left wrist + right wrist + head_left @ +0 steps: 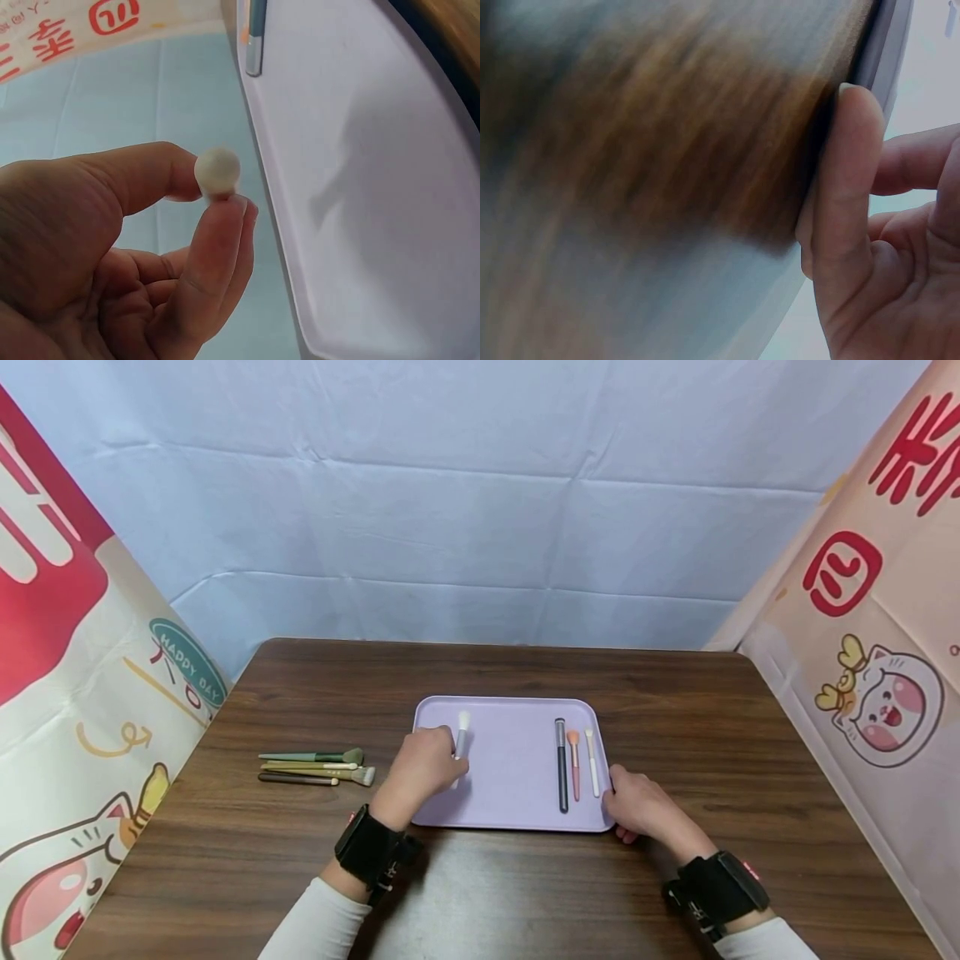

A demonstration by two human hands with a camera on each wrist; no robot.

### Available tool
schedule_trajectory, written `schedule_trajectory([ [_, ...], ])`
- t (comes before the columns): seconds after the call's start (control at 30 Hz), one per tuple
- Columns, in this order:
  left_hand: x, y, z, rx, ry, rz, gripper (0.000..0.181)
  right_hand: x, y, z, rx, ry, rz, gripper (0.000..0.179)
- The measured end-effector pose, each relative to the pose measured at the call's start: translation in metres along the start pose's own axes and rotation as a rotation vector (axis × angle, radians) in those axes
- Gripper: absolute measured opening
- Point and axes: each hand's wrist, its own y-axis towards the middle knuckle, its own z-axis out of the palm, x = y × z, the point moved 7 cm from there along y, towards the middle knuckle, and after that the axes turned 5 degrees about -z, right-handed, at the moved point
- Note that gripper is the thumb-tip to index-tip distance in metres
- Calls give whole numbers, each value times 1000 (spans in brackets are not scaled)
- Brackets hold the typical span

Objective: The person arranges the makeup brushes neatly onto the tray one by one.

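A lilac tray (517, 806) lies on the dark wooden table. Above its left part, my left hand (427, 764) pinches a makeup brush (463, 722) with white bristles, held between thumb and fingertips; in the left wrist view its pale rounded end (217, 171) points at the camera. At the tray's lower right corner, my right hand (641, 803) grips the rim, fingers (851, 157) against the edge in the right wrist view. On the tray's right side lie a black brush (562, 768), a pink brush (575, 768) and a slim white brush (592, 764), side by side.
Left of the tray several makeup brushes lie in a loose bundle, among them a green one (300, 757) and a dark-handled one (296, 778). A pale blue cloth (450, 527) hangs behind the table (675, 710), with printed sheets on both sides.
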Motion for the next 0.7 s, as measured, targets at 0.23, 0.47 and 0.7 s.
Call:
schedule_trajectory([
  [0.23, -13, 2, 6, -19, -11, 27, 30, 0, -1, 1, -2, -6, -2, 24],
  [0.47, -24, 5, 11, 8, -39, 16, 32, 0, 0, 1, -15, -13, -17, 21],
  [0.7, -35, 9, 16, 13, -43, 10, 32, -1, 1, 0, -20, -11, -33, 20],
])
